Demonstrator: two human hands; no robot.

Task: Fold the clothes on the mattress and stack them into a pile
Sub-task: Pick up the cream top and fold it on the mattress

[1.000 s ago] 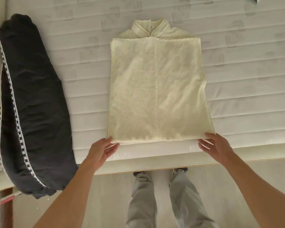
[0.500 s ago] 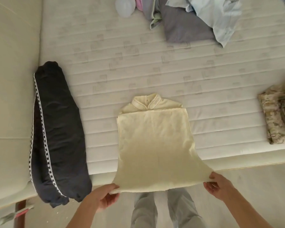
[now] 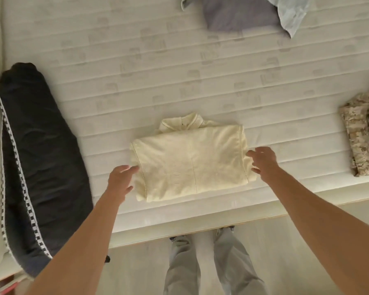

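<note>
A cream garment is lying folded in half on the white mattress, its collar pointing away from the person. The left hand is hovering at the garment's left edge, its straightened fingers just reaching the stitched hem. The right hand is sitting at the right edge, its spread fingers just touching the fabric. Well to the left of the left fingers, a dark bundle with checkered trim is lying along the mattress. Well to the right of the right fingers, a folded camouflage garment is resting. Far beyond both sets of fingertips, a grey cloth and a pale blue cloth are lying unfolded.
</note>
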